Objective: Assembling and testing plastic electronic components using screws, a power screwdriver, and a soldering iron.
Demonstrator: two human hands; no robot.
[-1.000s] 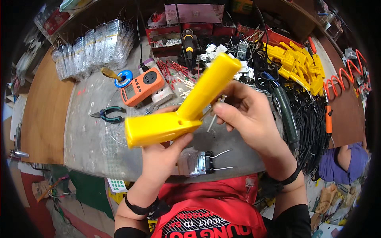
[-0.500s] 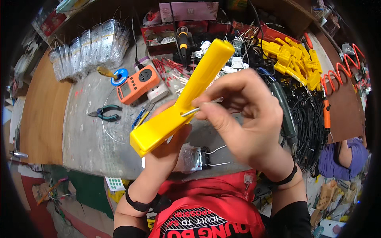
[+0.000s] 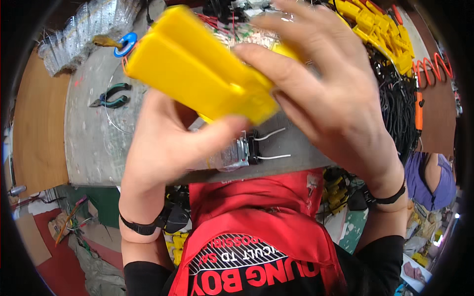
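A yellow plastic housing with a handle (image 3: 182,64) is held up over the table, its wide block end tilted to the upper left and smeared by motion. My left hand (image 3: 163,140) is wrapped around its underside, thumb along the lower edge. My right hand (image 3: 326,84) lies over the handle end, fingers stretched round it and partly blurred; most of the handle is hidden behind them. The thin metal rod cannot be seen. Beneath the housing, near the table's front edge, lies a clear-covered part with a black end (image 3: 253,148) and two white wires.
Green-handled pliers (image 3: 116,96) and a blue spool (image 3: 126,44) lie on the left of the grey table (image 3: 89,133). Bubble-wrapped packs (image 3: 84,37) stand behind them. Yellow housings (image 3: 380,29), black cables (image 3: 395,98) and a coiled red hose (image 3: 434,69) are on the right.
The yellow housing has been turned over and raised toward me, its block end swinging up. My right hand has shifted from pinching a metal rod at its hole to the handle.
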